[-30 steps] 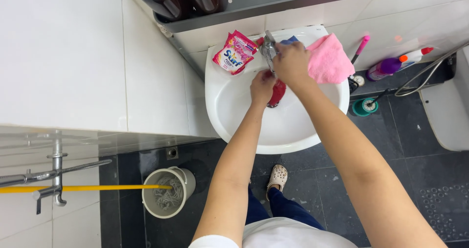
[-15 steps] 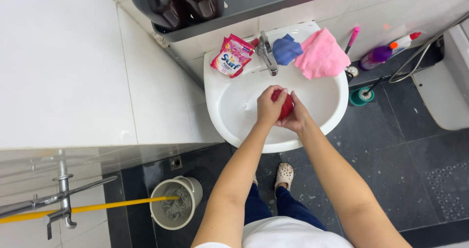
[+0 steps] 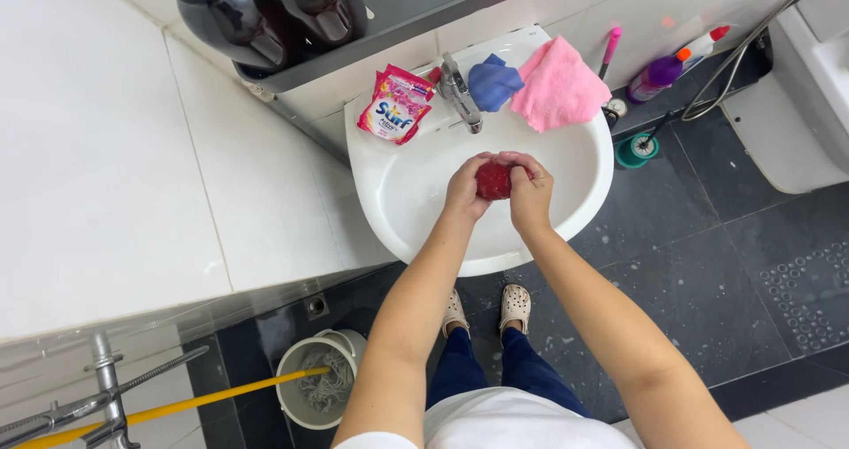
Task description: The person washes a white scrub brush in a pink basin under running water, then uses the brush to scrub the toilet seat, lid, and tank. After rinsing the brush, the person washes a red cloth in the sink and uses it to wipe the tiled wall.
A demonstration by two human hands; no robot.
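Hands, left (image 3: 466, 186) and right (image 3: 531, 192), close together around a red cloth (image 3: 493, 181) over the sink (image 3: 398, 192) basin's middle; hard wringing could likely splash water onto the floor (image 3: 707, 263).

Both bare forearms reach forward from the bottom of the view and converge, wrists close together. The left hand (image 3: 466, 188) is cupped with its fingers curled inward, thumb side turned toward the other hand. The right hand (image 3: 531, 192) mirrors it, fingers bent over the top and knuckles raised, so the two hands press toward each other in a closed grip.
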